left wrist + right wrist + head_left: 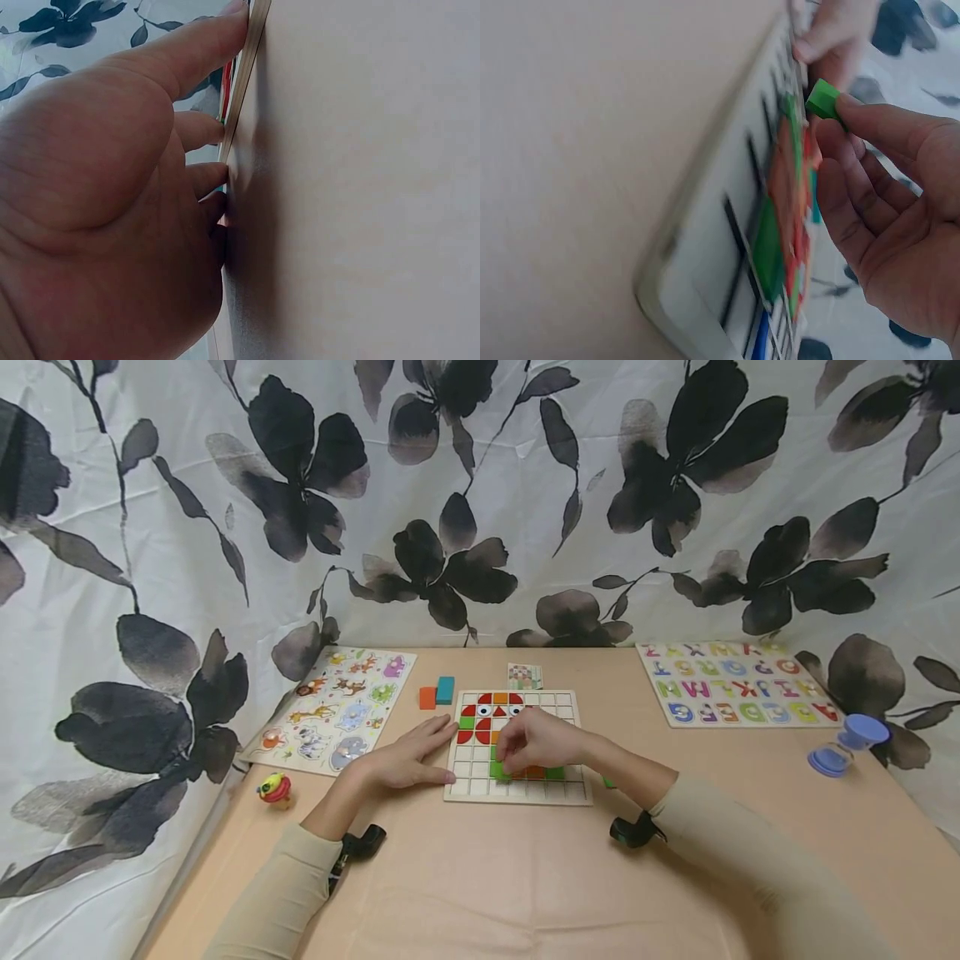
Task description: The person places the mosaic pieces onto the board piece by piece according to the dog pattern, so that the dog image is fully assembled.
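A white grid board [472,789] lies on the table, with red, orange and green blocks forming a pattern on it. My right hand [546,741] is over the board. In the right wrist view it pinches a small green block [824,99] between thumb and fingertips, just above the board's surface. My left hand [405,756] rests at the board's left side, its fingers extended. In the left wrist view its thumb and fingertips touch the board's wooden edge [247,82]. My right hand covers part of the pattern in the head view.
Behind the board lie an orange block [427,697], a teal block [446,690] and a small picture card [524,677]. An animal puzzle [337,714] is left, with a small toy [275,788] nearby. A letter puzzle [738,685] and blue-purple hourglass-shaped object [847,747] stand right.
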### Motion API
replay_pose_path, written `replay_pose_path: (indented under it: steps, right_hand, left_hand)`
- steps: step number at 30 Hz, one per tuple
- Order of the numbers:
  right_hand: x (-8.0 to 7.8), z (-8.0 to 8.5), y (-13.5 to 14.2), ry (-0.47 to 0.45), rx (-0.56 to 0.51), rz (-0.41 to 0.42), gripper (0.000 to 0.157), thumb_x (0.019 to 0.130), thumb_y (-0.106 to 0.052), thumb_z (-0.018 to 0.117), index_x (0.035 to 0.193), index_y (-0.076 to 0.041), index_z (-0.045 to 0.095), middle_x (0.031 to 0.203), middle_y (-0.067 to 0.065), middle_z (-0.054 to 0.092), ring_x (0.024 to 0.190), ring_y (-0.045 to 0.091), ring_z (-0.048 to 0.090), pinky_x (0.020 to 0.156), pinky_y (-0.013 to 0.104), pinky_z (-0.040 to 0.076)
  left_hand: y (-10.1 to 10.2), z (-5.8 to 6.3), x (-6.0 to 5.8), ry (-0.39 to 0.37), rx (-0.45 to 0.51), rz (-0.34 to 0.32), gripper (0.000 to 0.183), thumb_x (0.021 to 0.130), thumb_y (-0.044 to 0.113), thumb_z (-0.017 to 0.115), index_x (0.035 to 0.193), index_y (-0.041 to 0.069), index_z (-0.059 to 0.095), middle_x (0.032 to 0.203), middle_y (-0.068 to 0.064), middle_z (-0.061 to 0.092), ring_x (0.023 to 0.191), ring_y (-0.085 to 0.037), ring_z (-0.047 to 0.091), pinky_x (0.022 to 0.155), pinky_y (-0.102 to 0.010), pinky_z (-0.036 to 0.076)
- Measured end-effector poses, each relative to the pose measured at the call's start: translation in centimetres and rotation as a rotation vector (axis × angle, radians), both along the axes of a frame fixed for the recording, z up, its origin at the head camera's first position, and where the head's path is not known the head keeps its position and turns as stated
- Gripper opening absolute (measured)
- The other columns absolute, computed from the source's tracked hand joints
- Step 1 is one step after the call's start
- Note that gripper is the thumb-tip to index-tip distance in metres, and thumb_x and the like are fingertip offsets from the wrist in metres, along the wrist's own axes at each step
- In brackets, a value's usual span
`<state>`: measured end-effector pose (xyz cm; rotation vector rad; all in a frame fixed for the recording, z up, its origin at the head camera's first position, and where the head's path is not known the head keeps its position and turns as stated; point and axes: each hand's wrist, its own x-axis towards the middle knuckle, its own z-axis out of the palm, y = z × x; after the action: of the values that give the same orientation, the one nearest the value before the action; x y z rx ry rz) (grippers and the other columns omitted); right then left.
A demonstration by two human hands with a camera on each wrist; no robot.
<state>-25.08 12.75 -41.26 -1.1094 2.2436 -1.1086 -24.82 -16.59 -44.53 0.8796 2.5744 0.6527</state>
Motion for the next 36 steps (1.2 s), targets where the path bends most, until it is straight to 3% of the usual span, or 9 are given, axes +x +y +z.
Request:
replay_pose_path:
  steps: [5, 17, 22, 25, 30, 36]
  right_hand:
    - [0.6, -0.8, -1.4, 0.039, 0.056, 0.022, 0.007, 0.08, -0.014, 0.079, 0.084, -0.009, 0.075, 0.073, -0.004, 0.069, 0.064, 0.01, 0.056, 0.058, 0.024, 0.048]
    - [1.7, -1.2, -2.0, 0.149, 0.16, -0.065, 0.005, 0.08, -0.02, 0.08, 0.08, -0.019, 0.075, 0.072, -0.012, 0.067, 0.067, 0.009, 0.058, 0.061, 0.024, 0.05]
    - [1.9, -1.2, -1.2, 0.221, 0.189, -0.01, 0.007, 0.082, -0.024, 0.077, 0.089, -0.022, 0.077, 0.082, -0.016, 0.066, 0.074, 0.006, 0.057, 0.066, 0.022, 0.05]
    - [1.7, -1.0, 0.4, 0.213, 0.151, -0.004, 0.014, 0.084, -0.025, 0.076, 0.097, -0.022, 0.076, 0.088, -0.012, 0.066, 0.077, 0.008, 0.055, 0.067, 0.024, 0.048]
    - [1.1, 0.0, 5.3, 0.11, 0.073, -0.044, 0.026, 0.083, -0.022, 0.077, 0.108, -0.02, 0.073, 0.097, 0.001, 0.067, 0.08, 0.018, 0.055, 0.066, 0.03, 0.046]
    - [0.7, 0.1, 11.7, -0.006, 0.147, -0.057, 0.023, 0.081, -0.017, 0.078, 0.103, -0.017, 0.073, 0.095, 0.005, 0.067, 0.081, 0.02, 0.056, 0.069, 0.031, 0.046]
  left_hand:
    - [0.1, 0.3, 0.1, -0.016, 0.008, 0.009, 0.09, 0.086, 0.054, 0.064, 0.155, 0.017, 0.018, 0.162, -0.007, 0.002, 0.148, -0.027, -0.001, 0.116, -0.052, 0.008]
    - [0.1, 0.3, 0.0, -0.008, 0.008, 0.004, 0.09, 0.086, 0.053, 0.064, 0.155, 0.017, 0.018, 0.162, -0.007, 0.003, 0.148, -0.027, 0.0, 0.116, -0.052, 0.008]
    - [0.1, 0.2, -0.1, -0.005, 0.007, -0.001, 0.089, 0.086, 0.053, 0.064, 0.155, 0.017, 0.019, 0.162, -0.007, 0.003, 0.148, -0.027, 0.0, 0.116, -0.051, 0.008]
    - [0.2, 0.2, -0.1, -0.001, 0.006, -0.003, 0.09, 0.086, 0.053, 0.064, 0.155, 0.017, 0.019, 0.162, -0.007, 0.003, 0.148, -0.027, 0.0, 0.116, -0.051, 0.008]
    - [0.3, 0.2, 0.0, 0.006, 0.005, -0.004, 0.09, 0.086, 0.052, 0.064, 0.154, 0.016, 0.019, 0.162, -0.007, 0.003, 0.148, -0.028, 0.0, 0.116, -0.051, 0.008]
    - [0.2, 0.4, 0.2, 0.005, 0.013, -0.001, 0.089, 0.087, 0.05, 0.065, 0.154, 0.015, 0.019, 0.162, -0.009, 0.004, 0.148, -0.029, 0.001, 0.116, -0.051, 0.008]
